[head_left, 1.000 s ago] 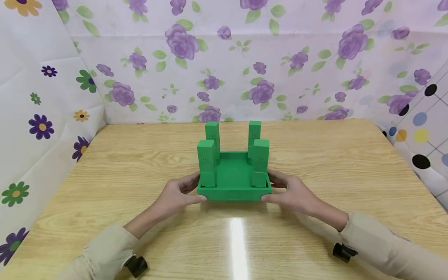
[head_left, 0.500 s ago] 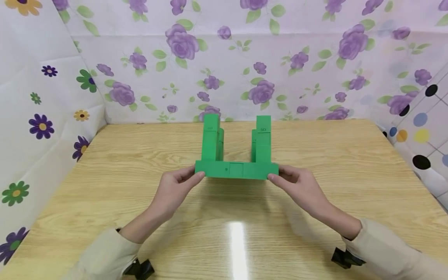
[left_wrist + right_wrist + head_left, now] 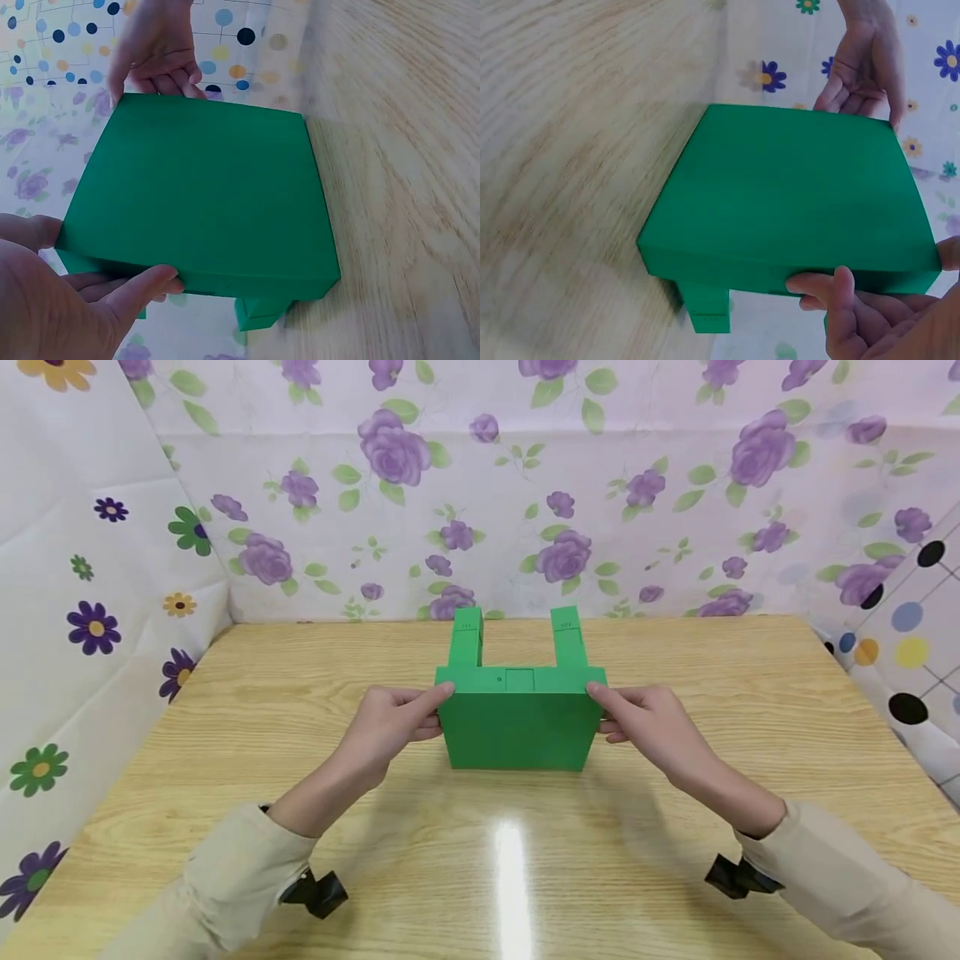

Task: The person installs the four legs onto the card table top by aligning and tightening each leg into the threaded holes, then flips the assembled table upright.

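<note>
A small green four-legged table [image 3: 517,731] stands tipped on its side in the head view, its smooth flat top facing me and its legs pointing away. Two block legs [image 3: 467,639] show beyond its upper edge; the other legs are hidden behind the top. My left hand [image 3: 393,718] grips the left side, thumb on the upper corner and fingers behind. On the opposite side my right hand [image 3: 641,727] holds it the same way. In the left wrist view the flat top [image 3: 202,187] fills the middle. A leg [image 3: 705,307] juts out below the top in the right wrist view.
Under the piece lies a wood-grain tabletop [image 3: 285,710]. A flower-patterned cloth [image 3: 495,510] hangs along the back edge, with a floral sheet [image 3: 112,577] at left and a dotted one [image 3: 911,668] at right.
The green table has been tipped away from me: its recessed inside and upright legs showed earlier, and now its flat outer face shows. Both hands rose with it, keeping their grip.
</note>
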`<state>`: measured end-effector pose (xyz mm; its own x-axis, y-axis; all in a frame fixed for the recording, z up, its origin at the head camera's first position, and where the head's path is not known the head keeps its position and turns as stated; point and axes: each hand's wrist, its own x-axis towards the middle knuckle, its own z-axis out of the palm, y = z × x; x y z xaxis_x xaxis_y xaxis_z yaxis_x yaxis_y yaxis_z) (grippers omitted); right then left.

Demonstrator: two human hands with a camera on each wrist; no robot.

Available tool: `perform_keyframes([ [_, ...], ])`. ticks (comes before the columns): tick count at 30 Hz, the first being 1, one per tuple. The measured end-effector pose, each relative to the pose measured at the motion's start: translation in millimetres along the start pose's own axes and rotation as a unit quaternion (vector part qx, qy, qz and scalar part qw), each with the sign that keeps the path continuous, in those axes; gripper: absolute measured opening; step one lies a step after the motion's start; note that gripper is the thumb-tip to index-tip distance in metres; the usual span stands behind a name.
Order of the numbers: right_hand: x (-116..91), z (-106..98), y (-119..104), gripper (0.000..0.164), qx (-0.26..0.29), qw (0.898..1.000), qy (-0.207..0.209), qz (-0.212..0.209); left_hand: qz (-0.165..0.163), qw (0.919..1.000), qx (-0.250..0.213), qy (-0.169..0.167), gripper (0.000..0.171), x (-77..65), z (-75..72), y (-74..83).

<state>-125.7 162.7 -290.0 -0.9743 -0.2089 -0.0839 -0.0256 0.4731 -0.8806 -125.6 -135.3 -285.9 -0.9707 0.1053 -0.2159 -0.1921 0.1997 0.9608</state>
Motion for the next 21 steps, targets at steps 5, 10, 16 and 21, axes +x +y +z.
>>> perform_keyframes([
  [5, 6.4, -4.0, 0.0, 0.065, 0.004, 1.000, -0.006, 0.011, -0.005, 0.9999, 0.014, 0.002, 0.049, 3.7, -0.1, 0.5],
  [10, 14.4, -5.9, -2.0, 0.068, -0.022, 1.000, -0.017, 0.005, -0.007, 0.9994, 0.034, -0.003, 0.055, 6.9, -5.2, 2.5],
  [16, 19.7, -10.2, 0.7, 0.068, -0.067, 0.997, -0.043, -0.017, 0.021, 0.9964, 0.069, -0.044, 0.054, 11.7, -16.1, -5.0],
  [21, 20.8, -10.4, 23.3, 0.052, -0.102, 0.990, -0.056, -0.074, 0.109, 0.9869, 0.095, -0.071, 0.051, 21.7, -21.4, -30.6],
])
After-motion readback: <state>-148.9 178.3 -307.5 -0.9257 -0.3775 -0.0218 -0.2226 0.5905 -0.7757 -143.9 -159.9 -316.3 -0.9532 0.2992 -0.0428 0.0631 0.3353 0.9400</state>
